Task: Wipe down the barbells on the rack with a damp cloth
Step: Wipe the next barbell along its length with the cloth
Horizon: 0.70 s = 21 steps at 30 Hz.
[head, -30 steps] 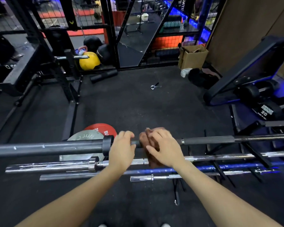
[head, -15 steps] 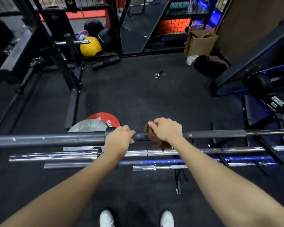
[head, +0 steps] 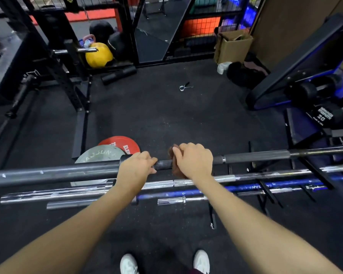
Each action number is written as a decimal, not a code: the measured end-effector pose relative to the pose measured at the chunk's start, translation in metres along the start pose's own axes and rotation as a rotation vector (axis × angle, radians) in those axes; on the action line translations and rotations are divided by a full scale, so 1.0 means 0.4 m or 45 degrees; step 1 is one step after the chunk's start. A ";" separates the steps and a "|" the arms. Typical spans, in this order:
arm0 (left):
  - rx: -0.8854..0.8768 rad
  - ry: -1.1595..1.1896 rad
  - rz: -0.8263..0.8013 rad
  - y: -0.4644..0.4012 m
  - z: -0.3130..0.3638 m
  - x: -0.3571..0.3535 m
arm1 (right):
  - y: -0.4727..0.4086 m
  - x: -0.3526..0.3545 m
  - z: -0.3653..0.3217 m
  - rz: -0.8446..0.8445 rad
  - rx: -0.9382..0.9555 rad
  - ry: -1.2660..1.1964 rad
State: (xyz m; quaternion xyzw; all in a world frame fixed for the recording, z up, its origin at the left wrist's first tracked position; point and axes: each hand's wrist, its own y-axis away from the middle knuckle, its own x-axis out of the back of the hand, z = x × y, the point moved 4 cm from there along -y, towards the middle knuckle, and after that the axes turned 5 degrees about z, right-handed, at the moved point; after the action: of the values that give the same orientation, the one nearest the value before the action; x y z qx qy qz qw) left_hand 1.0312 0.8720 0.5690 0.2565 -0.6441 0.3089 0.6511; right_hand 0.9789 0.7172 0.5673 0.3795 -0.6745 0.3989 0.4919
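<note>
The left hand [head: 136, 167] grips the long dark steel barbell [head: 255, 156] (top of 4 on the rack); the right hand [head: 194, 161] clamps a brown cloth [head: 174, 171] around it.

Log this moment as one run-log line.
left hand grips top barbell | right hand holds brown cloth around it | wiping underway
</note>
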 end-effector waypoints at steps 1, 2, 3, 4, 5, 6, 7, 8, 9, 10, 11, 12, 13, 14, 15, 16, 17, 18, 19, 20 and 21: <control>-0.042 0.010 0.067 -0.001 0.008 0.011 | 0.043 -0.010 -0.012 0.160 0.053 -0.023; -0.073 0.038 0.066 0.003 0.014 0.009 | 0.084 -0.024 -0.024 0.301 0.116 -0.047; -0.094 0.047 0.100 0.004 0.012 0.004 | 0.109 -0.036 -0.034 0.379 0.168 -0.067; -0.080 0.066 0.135 0.005 0.009 0.003 | 0.107 -0.048 -0.037 0.378 0.196 -0.089; -0.075 0.072 0.143 0.007 0.008 0.000 | 0.087 -0.049 -0.037 0.347 0.201 -0.074; -0.076 0.068 0.166 0.009 0.007 0.000 | 0.063 -0.044 -0.043 0.331 0.194 -0.015; -0.082 0.066 0.175 0.009 0.007 0.000 | 0.037 -0.039 -0.050 0.256 0.178 0.057; -0.079 0.064 0.182 0.008 0.005 0.000 | 0.007 -0.027 -0.059 0.127 0.162 0.092; -0.074 0.061 0.183 0.006 0.003 -0.001 | -0.019 -0.017 -0.065 -0.067 0.118 0.040; -0.076 0.072 0.183 0.006 0.002 0.000 | -0.042 -0.024 -0.064 -0.193 0.068 -0.013; -0.092 0.092 0.194 0.006 0.001 0.001 | -0.053 -0.038 -0.056 -0.310 -0.002 -0.057; -0.106 0.108 0.205 0.008 0.000 0.003 | -0.046 -0.040 -0.054 -0.322 -0.031 -0.062; -0.120 0.113 0.210 0.011 0.000 0.004 | -0.022 -0.030 -0.056 -0.216 -0.001 -0.017; -0.132 0.112 0.208 0.013 0.003 0.005 | 0.010 -0.026 -0.059 -0.031 0.049 0.017; -0.135 0.109 0.203 0.016 0.005 0.004 | 0.048 -0.035 -0.064 0.109 0.086 0.008; -0.129 0.103 0.201 0.019 0.007 0.004 | 0.082 -0.045 -0.068 0.207 0.131 -0.006; -0.120 0.092 0.200 0.019 0.009 0.004 | 0.098 -0.059 -0.069 0.245 0.155 -0.027; -0.107 0.086 0.192 0.018 0.010 0.002 | 0.090 -0.064 -0.066 0.243 0.148 -0.033; -0.101 0.080 0.201 0.016 0.009 -0.001 | 0.068 -0.061 -0.067 0.246 0.142 -0.016; -0.095 0.078 0.217 0.014 0.006 -0.003 | 0.045 -0.052 -0.073 0.224 0.132 0.028; -0.091 0.073 0.225 0.011 0.002 -0.007 | 0.019 -0.043 -0.080 0.139 0.124 0.062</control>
State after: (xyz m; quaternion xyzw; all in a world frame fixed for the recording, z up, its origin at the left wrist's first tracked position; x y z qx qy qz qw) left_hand 1.0277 0.8742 0.5661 0.1664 -0.6560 0.3492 0.6481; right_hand 0.9875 0.7515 0.5556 0.3558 -0.6620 0.4664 0.4666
